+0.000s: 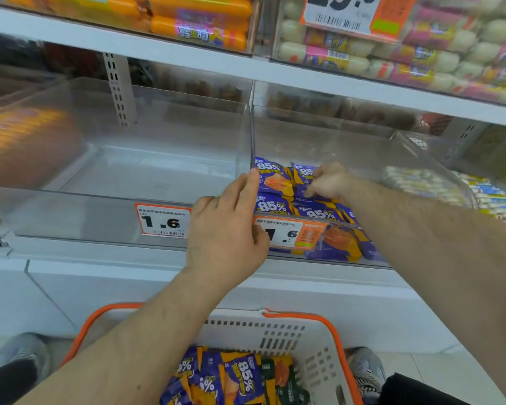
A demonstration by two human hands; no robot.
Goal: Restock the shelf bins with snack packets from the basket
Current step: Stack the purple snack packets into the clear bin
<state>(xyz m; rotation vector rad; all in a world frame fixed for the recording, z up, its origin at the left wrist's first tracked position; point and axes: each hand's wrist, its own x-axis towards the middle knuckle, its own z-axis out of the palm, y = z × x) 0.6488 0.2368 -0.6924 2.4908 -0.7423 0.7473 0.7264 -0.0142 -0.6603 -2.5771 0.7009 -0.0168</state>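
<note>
Behind the right bin's price tag (pixel 289 233), my right hand (pixel 327 181) pinches a light, crinkly purple packet (pixel 304 173) by its edge, while my left hand (pixel 227 226), fingers relaxed, steadies the bin divider (pixel 251 133).

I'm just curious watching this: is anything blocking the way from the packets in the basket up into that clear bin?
Nothing visible does. The purple packets lie uncovered in the basket, and the clear bin is open on top. The right hand already rests on packets inside it; the left hand touches its front edge.
</note>
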